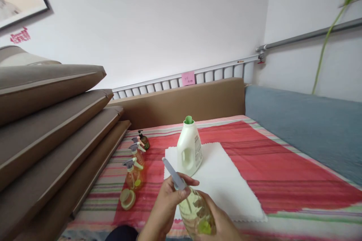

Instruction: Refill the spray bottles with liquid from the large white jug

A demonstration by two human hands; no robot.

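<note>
My left hand (164,211) pinches the grey pump top (174,175) of a clear bottle of yellowish liquid (196,214). My right hand (223,222) wraps around the bottle's body from below and holds it tilted. Just beyond them a white jug with a green spout (189,147) stands upright on a white cloth (223,180).
Three small pump bottles (135,165) stand in a row at the left on the red striped cover (283,169), with a round lid (128,198) near them. Stacked brown cushions (51,120) fill the left side. A brown headboard (181,101) and a blue blanket (305,128) lie beyond.
</note>
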